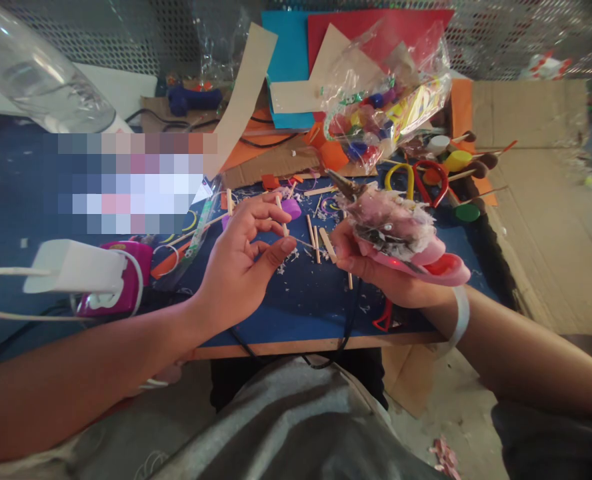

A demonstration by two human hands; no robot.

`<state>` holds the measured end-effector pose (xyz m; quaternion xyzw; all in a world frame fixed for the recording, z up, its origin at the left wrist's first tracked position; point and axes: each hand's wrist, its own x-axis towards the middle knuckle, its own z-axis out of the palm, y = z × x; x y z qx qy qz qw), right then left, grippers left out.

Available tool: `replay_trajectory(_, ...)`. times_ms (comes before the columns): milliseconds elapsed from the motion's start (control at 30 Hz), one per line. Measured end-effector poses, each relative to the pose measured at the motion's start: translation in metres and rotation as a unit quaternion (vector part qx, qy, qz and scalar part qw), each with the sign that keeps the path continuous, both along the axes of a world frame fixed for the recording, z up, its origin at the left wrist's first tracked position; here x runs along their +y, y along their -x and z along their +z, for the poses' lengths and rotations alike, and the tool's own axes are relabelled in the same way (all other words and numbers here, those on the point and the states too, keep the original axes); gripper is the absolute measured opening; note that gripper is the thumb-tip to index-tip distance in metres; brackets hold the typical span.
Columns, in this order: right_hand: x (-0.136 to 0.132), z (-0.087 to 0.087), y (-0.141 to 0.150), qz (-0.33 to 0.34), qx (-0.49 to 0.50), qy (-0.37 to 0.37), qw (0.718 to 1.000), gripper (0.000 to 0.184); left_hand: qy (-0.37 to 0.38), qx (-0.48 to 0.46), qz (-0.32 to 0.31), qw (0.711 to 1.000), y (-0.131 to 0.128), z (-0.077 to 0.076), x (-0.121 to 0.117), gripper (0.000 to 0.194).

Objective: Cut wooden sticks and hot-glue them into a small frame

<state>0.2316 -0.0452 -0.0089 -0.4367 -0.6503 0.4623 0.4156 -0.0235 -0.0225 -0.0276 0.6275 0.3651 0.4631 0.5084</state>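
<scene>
Left hand [233, 263] pinches a stick [282, 217], probably light and snappable; right hand [389, 279] grips the glue gun [396, 223], best held behind its likely hot tip [345, 187].

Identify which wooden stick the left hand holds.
The stick between the left hand's thumb and fingers; the two thin sticks to its right lie on the blue table.

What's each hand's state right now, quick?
Left hand: closed, pinching a stick between thumb and fingers.
Right hand: closed, holding the glue gun.
</scene>
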Motion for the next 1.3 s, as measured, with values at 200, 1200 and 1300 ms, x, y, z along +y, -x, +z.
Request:
replay_trajectory(200, 0.001, 0.005, 0.000, 0.025, -0.045, -0.052, 0.997, 0.035, -0.004, -0.001, 0.000, 1.000, 0.000, -0.001, 0.001, 0.032)
replay_trajectory(1200, -0.002, 0.005, -0.003, 0.001, -0.053, -0.061, 0.997, 0.034, 0.004, -0.020, -0.002, 1.000, -0.001, -0.002, 0.005, 0.042)
replay_trajectory(1300, -0.001, 0.004, -0.001, -0.010, -0.042, -0.062, 0.997, 0.034, 0.001, -0.014, -0.005, 1.000, -0.001, -0.001, 0.004, 0.038)
